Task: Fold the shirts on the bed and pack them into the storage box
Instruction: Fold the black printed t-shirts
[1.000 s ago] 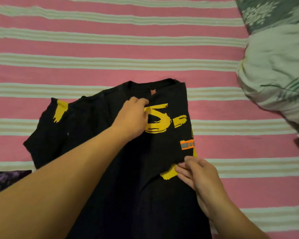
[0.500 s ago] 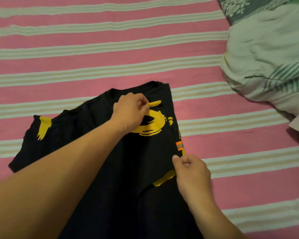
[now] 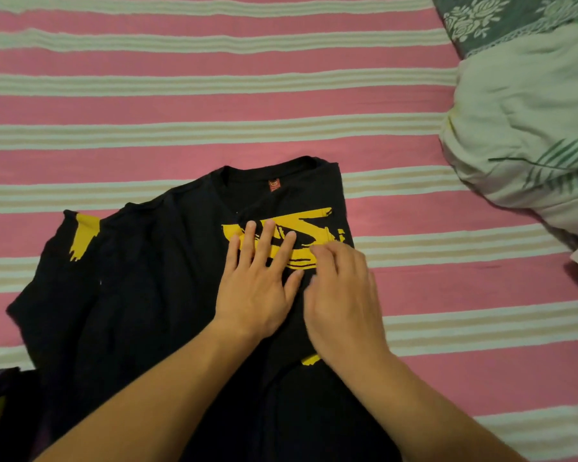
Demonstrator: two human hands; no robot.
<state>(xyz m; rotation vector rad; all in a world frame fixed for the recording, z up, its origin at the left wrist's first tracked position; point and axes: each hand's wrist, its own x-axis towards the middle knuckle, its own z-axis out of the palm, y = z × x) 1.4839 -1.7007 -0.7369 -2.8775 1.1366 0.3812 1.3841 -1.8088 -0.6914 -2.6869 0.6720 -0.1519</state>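
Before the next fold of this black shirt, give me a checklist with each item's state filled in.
1. Right side of the black shirt folded in, straight edge at the right: ok.
2. Left hand lies flat on the yellow print, fingers straight: ok.
3. Right hand on the shirt beside it; its fingers look blurred, so whether they press or pinch: cannot tell.
4. Left sleeve folded in: not ok, it lies spread out on the striped sheet.
5. Collar lies flat, red label showing: ok.
6. Storage box within reach: cannot tell, none in view.
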